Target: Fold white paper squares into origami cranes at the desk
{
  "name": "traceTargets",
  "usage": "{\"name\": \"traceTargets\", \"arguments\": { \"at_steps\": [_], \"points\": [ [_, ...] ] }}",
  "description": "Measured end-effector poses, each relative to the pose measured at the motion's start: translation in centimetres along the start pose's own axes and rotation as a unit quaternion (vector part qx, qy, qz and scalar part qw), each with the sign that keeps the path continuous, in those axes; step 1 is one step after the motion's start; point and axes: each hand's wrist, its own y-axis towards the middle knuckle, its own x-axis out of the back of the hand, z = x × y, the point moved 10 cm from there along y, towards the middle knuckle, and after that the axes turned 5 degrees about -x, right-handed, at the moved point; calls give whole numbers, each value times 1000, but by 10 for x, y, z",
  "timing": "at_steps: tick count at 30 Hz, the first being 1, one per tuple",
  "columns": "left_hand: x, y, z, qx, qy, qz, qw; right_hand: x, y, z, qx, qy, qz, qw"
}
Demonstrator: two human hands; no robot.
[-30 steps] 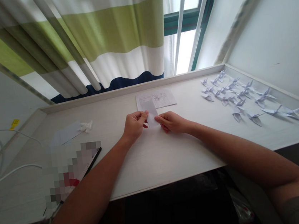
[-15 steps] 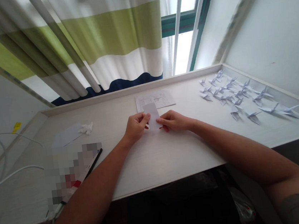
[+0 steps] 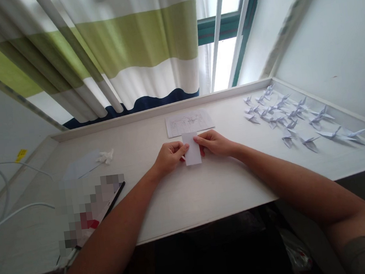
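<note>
A small white rectangle of paper [image 3: 192, 151] is held up over the middle of the desk, its long side pointing toward me. My left hand [image 3: 170, 157] is closed on its left edge, thumb on top and fingers curled beneath. On the upper right edge my right hand [image 3: 214, 143] pinches it the same way. Whether the paper is folded in layers cannot be made out. Just beyond it lies a printed stack of paper [image 3: 189, 122] with a table on its top sheet.
Several white paper cranes [image 3: 293, 113] stand at the right of the desk [image 3: 183, 203]. On the left lie white sheets [image 3: 82, 165], a crumpled white piece [image 3: 105, 157], a blurred-out dark-edged object [image 3: 110, 200] and white cables [image 3: 22, 210]. A raised rim [image 3: 134, 120] runs along the back.
The paper has moved slightly right and toward me and now sits straighter. My right hand has shifted up along its edge; my left hand has moved slightly right with it.
</note>
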Motion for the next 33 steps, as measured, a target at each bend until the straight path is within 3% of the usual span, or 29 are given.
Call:
{"name": "traceTargets", "arguments": {
  "at_steps": [8, 13, 15, 18, 20, 23, 27, 31, 33],
  "points": [
    [-10, -2, 0, 0, -2, 40, 999, 8, 0, -1, 5, 38, -6, 999],
    [-6, 0, 7, 15, -10, 15, 1000, 11, 0, 1, 8, 69, -7, 998],
    [0, 2, 9, 18, -12, -23, 1000, 21, 0, -2, 1, 35, -70, 997],
    [15, 2, 9, 16, -12, -103, 995, 46, -8, -2, -16, -54, -241, 969],
    [24, 0, 7, 14, -4, -145, 989, 47, -12, 5, -12, -111, -285, 952],
    [32, -4, 2, 11, 45, -185, 982, 30, -11, 18, 17, -135, -246, 960],
    [42, -10, -10, -16, 149, -242, 959, 30, -19, 28, 39, -134, -289, 947],
    [32, -5, -5, -38, 68, -203, 976, 7, -11, 31, 79, -145, -188, 968],
    [27, -3, 3, -28, 8, -179, 983, 0, -10, 31, 93, -158, -167, 969]
  ]
}}
